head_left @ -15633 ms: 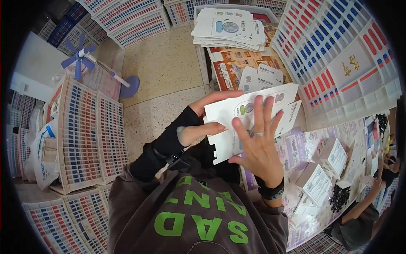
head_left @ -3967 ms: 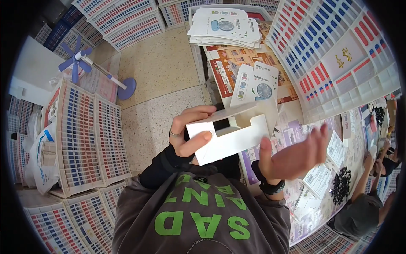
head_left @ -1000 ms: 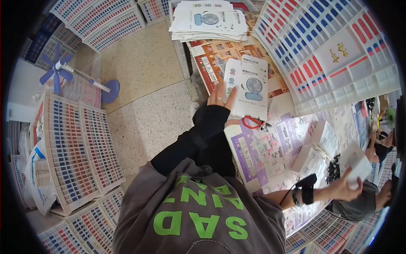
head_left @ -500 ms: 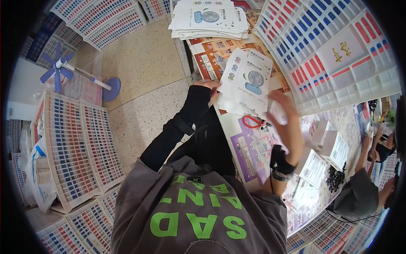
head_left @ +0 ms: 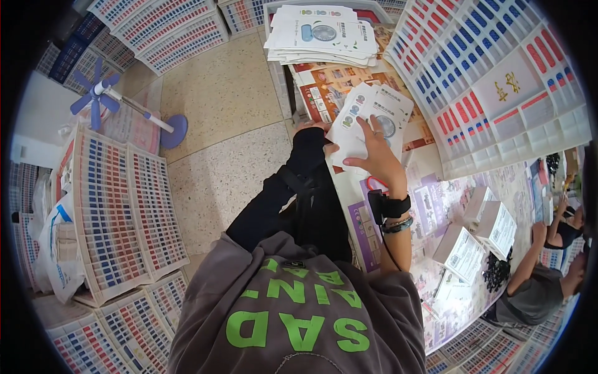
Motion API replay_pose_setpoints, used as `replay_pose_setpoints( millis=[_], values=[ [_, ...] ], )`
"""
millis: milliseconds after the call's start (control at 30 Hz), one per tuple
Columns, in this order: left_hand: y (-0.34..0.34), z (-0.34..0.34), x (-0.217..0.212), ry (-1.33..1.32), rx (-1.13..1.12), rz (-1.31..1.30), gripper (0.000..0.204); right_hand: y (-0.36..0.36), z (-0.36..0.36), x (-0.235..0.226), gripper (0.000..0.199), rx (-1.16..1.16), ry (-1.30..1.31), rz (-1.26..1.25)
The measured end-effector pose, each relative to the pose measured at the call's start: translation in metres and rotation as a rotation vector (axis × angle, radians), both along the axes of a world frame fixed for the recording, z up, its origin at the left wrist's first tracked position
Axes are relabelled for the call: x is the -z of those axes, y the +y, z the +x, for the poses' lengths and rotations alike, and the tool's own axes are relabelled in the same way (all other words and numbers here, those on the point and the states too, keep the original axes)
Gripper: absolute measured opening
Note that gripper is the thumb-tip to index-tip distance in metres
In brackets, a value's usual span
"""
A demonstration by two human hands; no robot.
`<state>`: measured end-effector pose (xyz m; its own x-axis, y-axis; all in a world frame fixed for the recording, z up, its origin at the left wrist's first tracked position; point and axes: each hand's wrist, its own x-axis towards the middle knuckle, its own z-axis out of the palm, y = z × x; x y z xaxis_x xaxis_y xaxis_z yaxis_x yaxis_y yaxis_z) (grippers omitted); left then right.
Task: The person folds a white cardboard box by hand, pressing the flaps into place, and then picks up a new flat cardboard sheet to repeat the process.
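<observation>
Flat white cartons [head_left: 398, 118] printed with a small fan lie fanned out in a loose pile at the table's near left edge. My left hand [head_left: 316, 132], in a black sleeve, grips the left edge of this pile, with its thumb by the corner. My right hand [head_left: 381, 159] lies over the pile with fingers spread, the fingertips on the top carton. Beneath my right wrist a red-handled tool [head_left: 375, 182] shows only in part; its kind is hidden. A black band with a small device and a bracelet circle that wrist.
A tall stack of similar cartons [head_left: 321, 37] stands at the table's far end. To the right leans a white crate [head_left: 455, 153] with red and blue slots. Small white boxes [head_left: 461, 252] and black parts [head_left: 496, 271] lie nearer a co-worker [head_left: 529, 293]. A purple fan [head_left: 174, 131] stands left.
My right hand has moved left and away from me, from beside the pile onto its top, fingers spread. My left hand stays at the pile's left edge. The view has shifted slightly.
</observation>
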<state>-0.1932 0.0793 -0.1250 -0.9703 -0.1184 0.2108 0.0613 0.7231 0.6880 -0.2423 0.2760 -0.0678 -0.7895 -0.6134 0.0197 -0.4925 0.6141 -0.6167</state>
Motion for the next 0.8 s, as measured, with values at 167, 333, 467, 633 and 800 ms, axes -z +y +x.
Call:
replay_pose_setpoints(
  millis=[167,333,467,633,800],
  values=[
    [0.008,0.003,-0.022,0.027,0.028,0.224,0.05,0.005,0.002,0.005,0.078,-0.042,0.053,-0.079],
    [0.034,0.005,-0.035,0.159,0.034,0.806,0.045,-0.014,0.016,-0.017,0.064,-0.07,0.145,-0.265],
    [0.022,0.009,-0.05,0.203,0.051,1.015,0.045,-0.02,0.031,-0.051,0.067,-0.025,0.273,-0.278],
    [-0.009,0.047,-0.123,-0.067,0.178,1.148,0.051,-0.017,0.054,-0.123,0.074,-0.015,0.423,-0.113],
    [-0.017,0.086,-0.173,0.006,0.325,0.964,0.044,-0.023,0.077,-0.145,0.077,-0.091,0.506,-0.275]
  ],
)
